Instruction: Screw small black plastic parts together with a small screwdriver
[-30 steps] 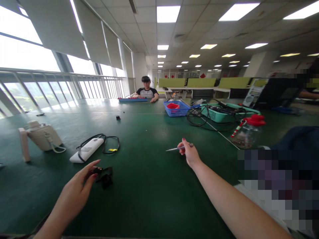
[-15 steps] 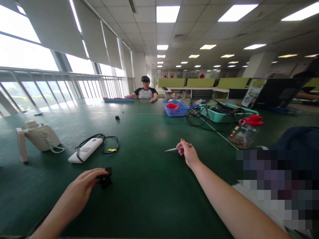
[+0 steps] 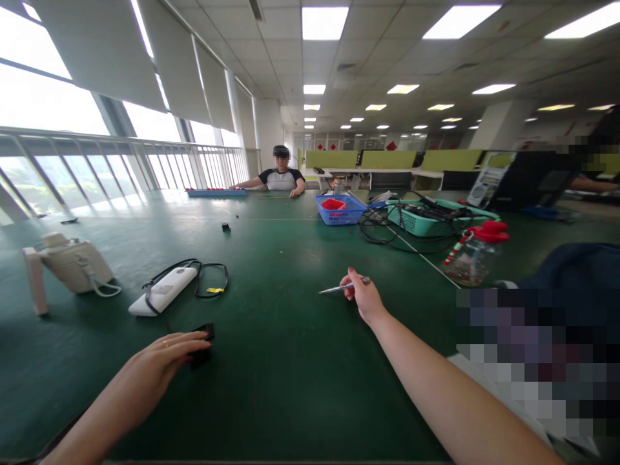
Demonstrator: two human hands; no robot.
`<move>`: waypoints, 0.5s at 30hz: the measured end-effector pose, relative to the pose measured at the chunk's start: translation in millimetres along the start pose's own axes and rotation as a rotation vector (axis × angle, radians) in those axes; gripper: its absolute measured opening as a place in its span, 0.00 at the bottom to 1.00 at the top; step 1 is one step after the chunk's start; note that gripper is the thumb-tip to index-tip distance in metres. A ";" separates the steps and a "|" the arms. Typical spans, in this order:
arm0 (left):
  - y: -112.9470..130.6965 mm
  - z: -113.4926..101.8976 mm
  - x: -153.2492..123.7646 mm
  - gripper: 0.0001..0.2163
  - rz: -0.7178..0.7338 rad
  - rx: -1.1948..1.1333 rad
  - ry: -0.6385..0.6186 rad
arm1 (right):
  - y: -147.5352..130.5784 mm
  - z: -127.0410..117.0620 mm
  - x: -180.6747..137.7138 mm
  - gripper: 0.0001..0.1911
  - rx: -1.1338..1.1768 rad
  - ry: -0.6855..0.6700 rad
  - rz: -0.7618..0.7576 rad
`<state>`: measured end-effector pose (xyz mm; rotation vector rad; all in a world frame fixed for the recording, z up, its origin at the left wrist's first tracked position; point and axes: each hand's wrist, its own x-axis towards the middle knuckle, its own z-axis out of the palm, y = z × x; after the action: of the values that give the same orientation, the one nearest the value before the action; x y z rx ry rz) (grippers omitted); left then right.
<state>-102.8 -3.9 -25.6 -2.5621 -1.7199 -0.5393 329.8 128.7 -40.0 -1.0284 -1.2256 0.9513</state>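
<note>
Over a small black block-like part point(image 3: 202, 357) on the green table point(image 3: 271, 400), my left hand point(image 3: 162, 358) rests with its fingers stretched out and slightly apart. The fingers cover much of the part, so its exact kind is unclear; the thumb is hidden. My right hand point(image 3: 363, 295) pinches a slim silver screwdriver-like tool point(image 3: 334, 289). Its thin tip points left, above or close to the table, apart from the black part.
Left lie a white power bank-like device point(image 3: 167, 292) with a black cord and a beige bottle point(image 3: 80, 265). A blue basket point(image 3: 339, 216), a green basket point(image 3: 411, 223) with cables and a red-lidded jar point(image 3: 477, 255) stand right. A person point(image 3: 281, 175) sits opposite.
My left fingers have straightened and spread further over the black part. My right hand keeps the tool in nearly the same pose. The person opposite has reached out, and the blue tray there has moved left.
</note>
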 end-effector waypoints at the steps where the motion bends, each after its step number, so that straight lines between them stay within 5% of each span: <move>1: -0.4 0.1 -0.4 0.16 -0.014 -0.003 -0.004 | 1.0 -0.2 0.3 0.29 -0.006 0.001 -0.001; 15: 0.1 -8.5 -0.6 0.15 -0.130 -0.054 -0.064 | 1.7 -1.5 0.5 0.28 -0.034 -0.031 0.009</move>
<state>-105.2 -6.2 -17.8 -2.5427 -1.9297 -0.5208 331.3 129.5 -41.6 -1.0501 -1.2676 0.9595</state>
